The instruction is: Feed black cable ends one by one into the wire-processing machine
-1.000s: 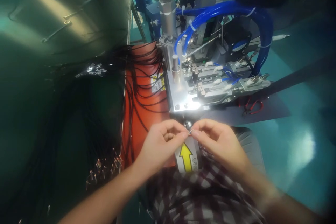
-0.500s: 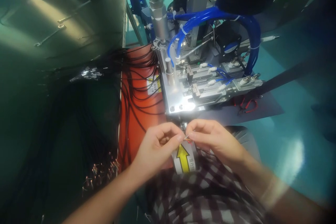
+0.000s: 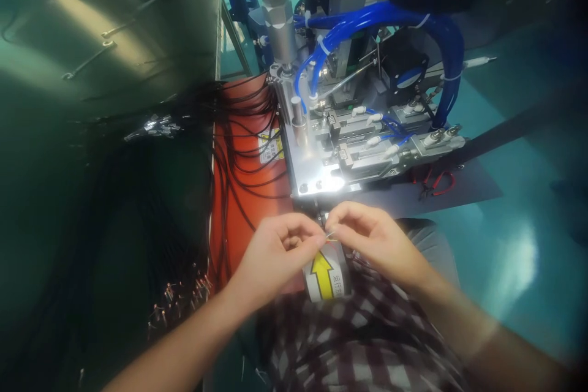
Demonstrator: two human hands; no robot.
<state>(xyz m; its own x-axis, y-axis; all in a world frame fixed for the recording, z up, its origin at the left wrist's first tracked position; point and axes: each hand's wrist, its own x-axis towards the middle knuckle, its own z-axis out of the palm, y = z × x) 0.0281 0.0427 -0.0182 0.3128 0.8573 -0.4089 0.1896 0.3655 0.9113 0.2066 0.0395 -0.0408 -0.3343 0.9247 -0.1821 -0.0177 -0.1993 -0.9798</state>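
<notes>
- Our left hand (image 3: 285, 251) pinches fine wires (image 3: 331, 235) between thumb and forefinger; our right hand (image 3: 376, 239) appears to pinch them from three o'clock, the fingertips of both nearly meeting.
- The wires sit in that small gap, over the arrow label (image 3: 323, 275) at six o'clock; which strand each hand grips, we cannot tell.
- A strand could slip or bend, we judge, since so little of it shows between our fingertips; too hard a pull could break one.
- At twelve o'clock the machine (image 3: 316, 165) has its near edge just beyond our fingertips, so a forward push could knock knuckles on metal.
- Black cables (image 3: 236, 162) cross the orange panel (image 3: 257, 196) between nine and eleven o'clock; our left hand swinging that way could snag them.
- The panel's far edge runs at nine o'clock, and beyond it bare wire ends (image 3: 168, 306) stick up at eight, near our left forearm, where a sleeve or skin might catch.
- Blue hoses (image 3: 376, 12) arch at one o'clock, well above our hands.
- Pliers (image 3: 436, 187) lie between two and three; floor (image 3: 519, 257) shows past our right arm, giving that elbow the easier way out.
</notes>
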